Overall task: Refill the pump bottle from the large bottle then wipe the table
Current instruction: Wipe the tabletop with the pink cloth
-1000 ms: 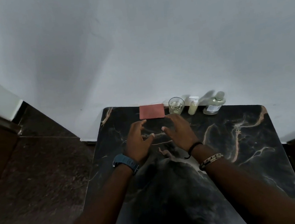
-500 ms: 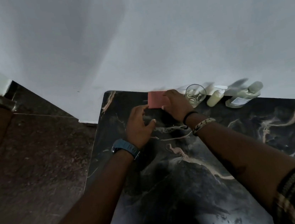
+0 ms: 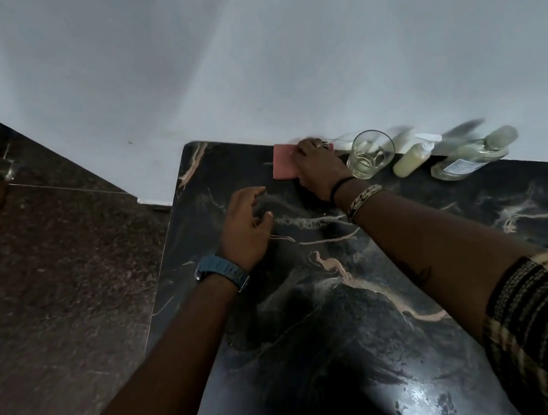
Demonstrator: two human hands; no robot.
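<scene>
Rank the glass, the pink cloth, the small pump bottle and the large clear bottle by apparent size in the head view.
1. large clear bottle
2. glass
3. small pump bottle
The pink cloth is partly hidden under the right hand, so it stays unranked.

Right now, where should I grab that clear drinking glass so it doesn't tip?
Probably wrap the clear drinking glass round its lower wall, coming from the near side: it stands upright with its mouth open, and the small cream bottle sits close on its right.
</scene>
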